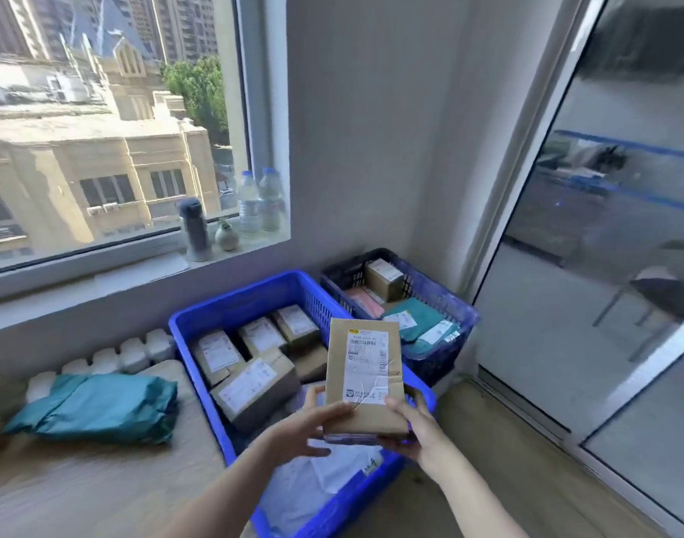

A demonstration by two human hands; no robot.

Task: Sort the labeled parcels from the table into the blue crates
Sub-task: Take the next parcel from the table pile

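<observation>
Parcel (365,376) stands upright over the bright blue crate (231,293), label toward the person, likely so it can be read. The left hand (313,425) pinches its lower left corner, right hand (414,429) grips the lower right (steadying it); the darker crate (449,300) sits further right.

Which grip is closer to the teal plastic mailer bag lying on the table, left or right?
Left. The left grip holds the brown cardboard parcel at its lower left corner, right of the teal plastic mailer bag; the right grip holds the opposite corner, farther away.
</observation>
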